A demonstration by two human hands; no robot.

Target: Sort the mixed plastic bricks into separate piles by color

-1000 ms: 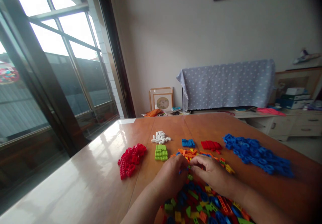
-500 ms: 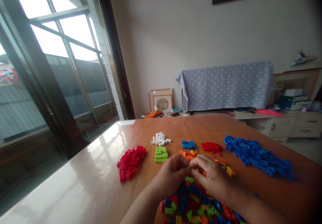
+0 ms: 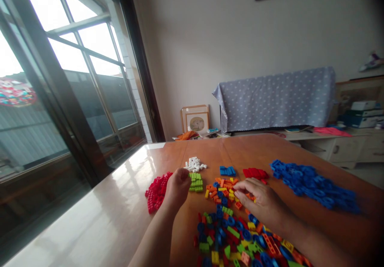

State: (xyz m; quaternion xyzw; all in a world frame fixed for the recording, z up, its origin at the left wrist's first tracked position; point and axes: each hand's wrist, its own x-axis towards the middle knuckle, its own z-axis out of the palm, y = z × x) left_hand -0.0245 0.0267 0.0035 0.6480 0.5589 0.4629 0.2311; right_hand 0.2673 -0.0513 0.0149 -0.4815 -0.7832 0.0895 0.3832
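The left hand [image 3: 179,186] is lifted off the table [image 3: 114,219] with its fingers curled into a loose fist, back toward the camera. Whether it holds a brick cannot be told. Just beyond its knuckles lies the green pile [image 3: 196,182], and to its left, partly behind the wrist, the red heap [image 3: 156,191]. Farther out from the green pile sits the white cluster [image 3: 195,164].

The right hand [image 3: 258,201] lies palm down, fingers loosely spread and clasping nothing, its fingertips [image 3: 238,187] touching the orange and yellow bricks [image 3: 221,189] scattered between the two hands. The mixed heap [image 3: 234,237] spreads beneath and near both forearms, crowding the space close to the person. Past the right fingertips stand the small blue stack [image 3: 227,170] and the red stack [image 3: 255,173]. The large blue pile [image 3: 312,183] lies well apart to the right of that hand.
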